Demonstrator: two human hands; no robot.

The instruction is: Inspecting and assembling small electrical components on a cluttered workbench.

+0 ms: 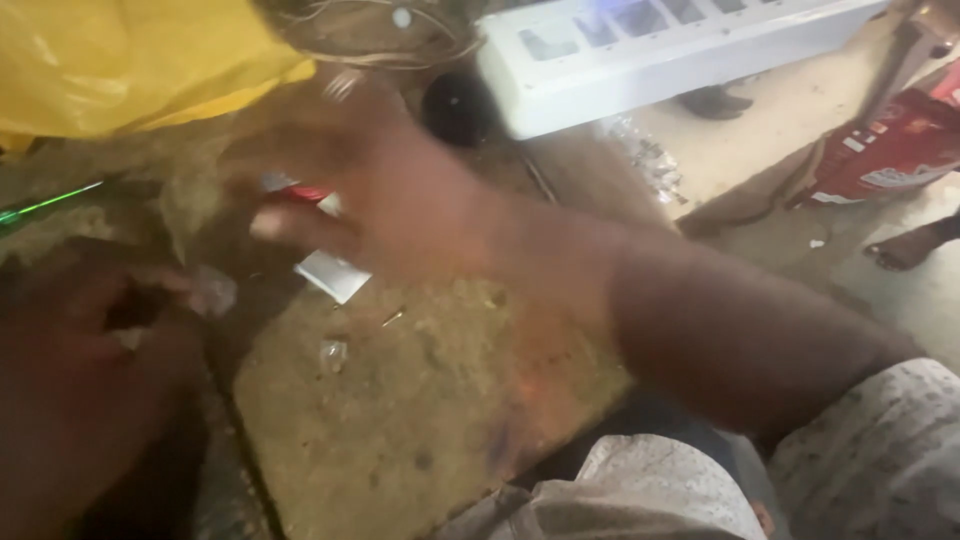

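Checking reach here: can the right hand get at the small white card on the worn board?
Probably yes: the right hand hovers, blurred, just above the white card, with nothing between them.

Worn desk (420,420) at centre, running from the near edge toward the back. Right hand (370,190) stretched across it from the lower right, over a small flat card (335,275) lying on the desk surface; whether touching it cannot be told. Small scrap (333,353) on the desk just in front of the card. Left hand (90,370) at the lower left, beside the desk's left edge. Thin screwdriver shaft (45,207) at far left, behind the left hand. Plastic bag (130,55) at upper left. Long switch panel (650,45) behind the desk, at upper right. Packet (890,150) at far right, well apart from the card.
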